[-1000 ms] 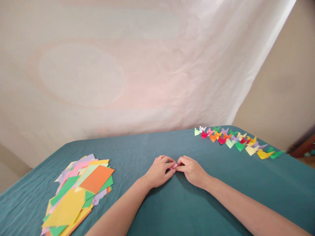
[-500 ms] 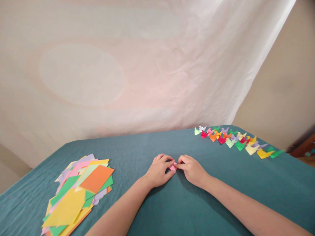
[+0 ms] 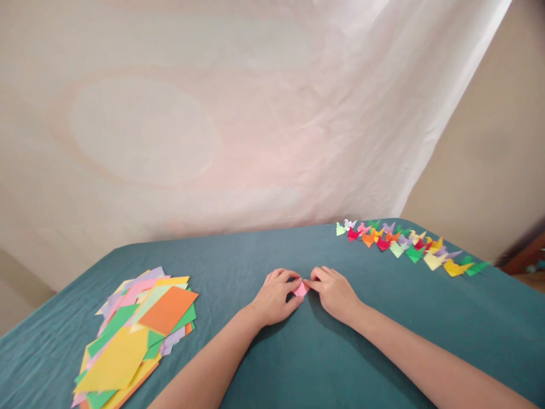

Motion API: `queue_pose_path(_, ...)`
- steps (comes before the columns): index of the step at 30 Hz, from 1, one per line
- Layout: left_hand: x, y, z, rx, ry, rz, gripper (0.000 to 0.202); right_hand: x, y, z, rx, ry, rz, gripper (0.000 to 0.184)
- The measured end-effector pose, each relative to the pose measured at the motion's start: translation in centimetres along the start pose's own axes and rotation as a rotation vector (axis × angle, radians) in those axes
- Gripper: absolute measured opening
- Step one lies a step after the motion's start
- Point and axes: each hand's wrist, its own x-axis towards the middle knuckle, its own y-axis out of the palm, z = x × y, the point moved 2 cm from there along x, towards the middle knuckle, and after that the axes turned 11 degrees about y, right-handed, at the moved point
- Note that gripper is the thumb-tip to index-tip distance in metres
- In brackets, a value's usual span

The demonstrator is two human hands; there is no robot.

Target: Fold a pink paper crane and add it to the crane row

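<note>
A small folded piece of pink paper (image 3: 301,289) lies at the middle of the table between my two hands. My left hand (image 3: 279,295) has its thumb and fingertips closed on the paper's left side. From the right, my right hand (image 3: 334,292) pinches the upper right corner of the paper with thumb and forefinger. The fingertips cover parts of the paper, so its full shape is hidden.
To the left spreads a loose pile of coloured paper sheets (image 3: 166,309). Several folded paper birds (image 3: 435,259) stand in rows at the far right of the teal cloth-covered table (image 3: 238,255). A pale curtain (image 3: 255,142) hangs behind.
My right fingertips have shifted slightly up along the pink paper, and more of its face shows now. My left hand has stayed nearly still.
</note>
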Motion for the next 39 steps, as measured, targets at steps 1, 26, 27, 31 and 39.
queue_pose_path(1, 0.0, 0.0, 0.0, 0.000, 0.000, 0.004, 0.030, -0.1, 0.0, -0.1, 0.018, 0.008, -0.011, 0.025)
queue_pose_path(26, -0.1, -0.4, -0.3, -0.038, 0.014, 0.031, 0.040, -0.6, -0.4, 1.6, 0.151, -0.245, 0.072, 0.020)
queue_pose_path(27, -0.2, -0.4, -0.3, -0.040, 0.015, 0.031, 0.040, -0.6, -0.3, 1.6, 0.162, -0.253, 0.067, 0.021)
queue_pose_path(31, -0.2, -0.4, -0.2, -0.048, 0.019, 0.032, 0.045, -0.7, -0.3, 1.6, 0.230, -0.247, 0.061, 0.019)
queue_pose_path(39, -0.2, 0.1, 0.4, -0.084, 0.011, -0.020, 0.044, -0.4, -0.6, 0.8, 0.330, -0.044, -0.030, 0.035)
